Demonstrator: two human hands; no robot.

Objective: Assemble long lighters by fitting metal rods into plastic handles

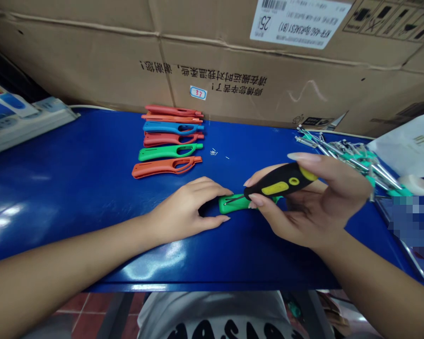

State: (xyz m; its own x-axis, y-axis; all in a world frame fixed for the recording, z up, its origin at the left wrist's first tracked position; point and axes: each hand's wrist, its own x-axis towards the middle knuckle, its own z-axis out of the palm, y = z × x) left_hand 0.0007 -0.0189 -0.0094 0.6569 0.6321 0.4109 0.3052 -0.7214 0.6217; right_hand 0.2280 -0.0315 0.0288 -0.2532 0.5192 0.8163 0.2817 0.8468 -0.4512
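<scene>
Red, orange, blue, green casings (160, 139): lined up left, beyond the green workpiece (238, 207), seemingly for reach.
Left hand (187, 207): curved around the green workpiece, perhaps for steadying; contact cannot be told.
Green workpiece: laid beneath the screwdriver (275, 189).
Right hand (311, 214): clasped on the screwdriver, over the green workpiece, apparently for aiming.

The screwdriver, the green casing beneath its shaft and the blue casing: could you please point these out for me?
Screwdriver (275, 189): head view, yellow inlay of its grip.
Green casing (237, 205): head view, blunt end, below the screwdriver's shaft.
Blue casing (167, 126): head view, solid body left of its loop.
</scene>
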